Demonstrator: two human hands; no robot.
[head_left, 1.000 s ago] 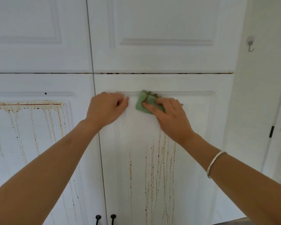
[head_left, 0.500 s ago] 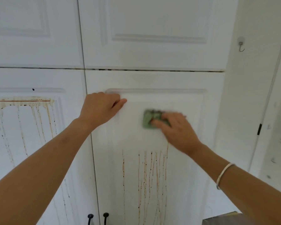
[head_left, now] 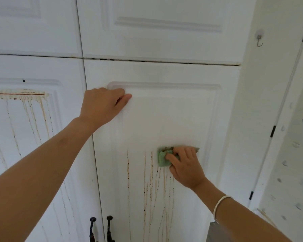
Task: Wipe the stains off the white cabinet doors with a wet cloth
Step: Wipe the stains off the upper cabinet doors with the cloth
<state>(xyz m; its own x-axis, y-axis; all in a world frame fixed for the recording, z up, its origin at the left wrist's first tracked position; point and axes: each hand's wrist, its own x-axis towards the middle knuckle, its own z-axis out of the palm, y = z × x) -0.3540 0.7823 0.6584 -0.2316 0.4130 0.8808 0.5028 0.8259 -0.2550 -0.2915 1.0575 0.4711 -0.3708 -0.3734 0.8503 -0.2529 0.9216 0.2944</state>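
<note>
From my feed, the right hand (head_left: pixel 185 165) presses a green cloth (head_left: pixel 162 159) flat to the lower right cabinet door (head_left: pixel 164 116), its fingers (head_left: pixel 171 157) bent over the cloth, gripping it. The cloth sits at the top of the brown drip stains (head_left: pixel 151 189). The left hand (head_left: pixel 101 105) rests against the same door near its panel's upper left corner, fingers folded in, holding nothing.

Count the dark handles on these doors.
2: left handle at the inner edge of the left lower door, right handle on the right lower door; others may be hidden.
</note>
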